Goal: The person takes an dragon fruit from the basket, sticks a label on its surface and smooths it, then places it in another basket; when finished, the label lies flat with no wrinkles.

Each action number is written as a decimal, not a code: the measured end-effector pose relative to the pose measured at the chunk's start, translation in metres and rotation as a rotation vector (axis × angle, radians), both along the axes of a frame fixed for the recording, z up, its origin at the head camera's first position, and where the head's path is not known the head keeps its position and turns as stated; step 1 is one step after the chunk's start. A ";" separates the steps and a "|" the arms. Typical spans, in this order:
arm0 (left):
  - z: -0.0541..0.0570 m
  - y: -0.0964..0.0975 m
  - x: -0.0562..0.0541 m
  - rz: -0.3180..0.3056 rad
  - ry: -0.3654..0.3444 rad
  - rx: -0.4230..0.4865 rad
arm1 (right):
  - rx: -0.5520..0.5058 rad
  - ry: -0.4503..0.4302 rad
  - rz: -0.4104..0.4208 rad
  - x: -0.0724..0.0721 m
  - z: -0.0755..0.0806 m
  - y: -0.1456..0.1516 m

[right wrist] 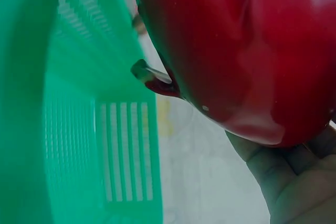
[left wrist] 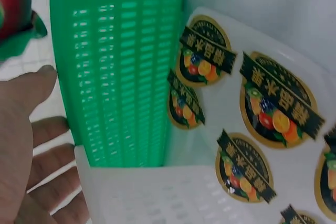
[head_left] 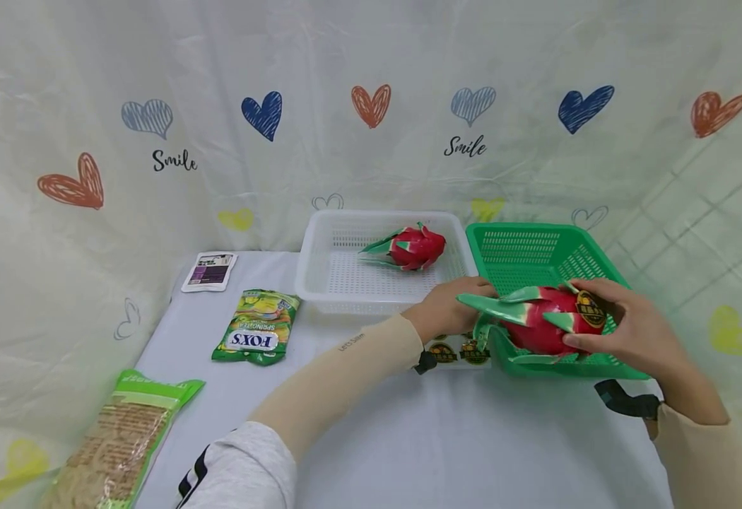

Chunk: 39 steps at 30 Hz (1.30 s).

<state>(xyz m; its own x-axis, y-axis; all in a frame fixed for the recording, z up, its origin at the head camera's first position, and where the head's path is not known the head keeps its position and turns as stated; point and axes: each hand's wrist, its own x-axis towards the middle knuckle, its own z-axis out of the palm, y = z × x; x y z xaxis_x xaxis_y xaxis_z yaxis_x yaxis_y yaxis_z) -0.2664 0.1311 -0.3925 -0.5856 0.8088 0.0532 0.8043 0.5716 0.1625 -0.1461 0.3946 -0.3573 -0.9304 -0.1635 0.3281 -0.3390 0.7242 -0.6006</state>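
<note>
My right hand (head_left: pixel 632 329) grips a red dragon fruit (head_left: pixel 539 332) by its rounded end, holding it over the front of the green basket (head_left: pixel 523 227). Its green leaf tips point left, and a black and gold sticker (head_left: pixel 590 309) shows beside my fingers. In the right wrist view, the fruit's glossy skin (right wrist: pixel 247 61) fills much of the picture. My left hand (head_left: pixel 452 305) is at the spot where the green and white baskets meet. The left wrist view shows its fingers (left wrist: pixel 50 156) loosely extended by the rims, holding nothing.
Another dragon fruit (head_left: pixel 418 249) lies in the white basket (head_left: pixel 307 261). A sheet of fruit-logo stickers (left wrist: pixel 278 103) lies in front of the baskets. To the left are a green FOX'S candy bag (head_left: pixel 258 329), a small white-and-purple packet (head_left: pixel 210 271) and a large brown-filled bag (head_left: pixel 116 445).
</note>
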 end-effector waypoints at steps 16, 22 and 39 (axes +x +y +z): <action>-0.001 0.012 0.012 0.125 0.054 -0.035 | 0.220 -0.281 -0.164 -0.046 0.010 0.054; -0.004 0.017 0.017 0.195 0.171 0.003 | 0.263 -0.393 -0.170 -0.058 0.011 0.064; 0.000 0.011 0.024 0.307 -0.555 0.443 | 0.379 -0.433 -0.110 -0.090 -0.006 0.068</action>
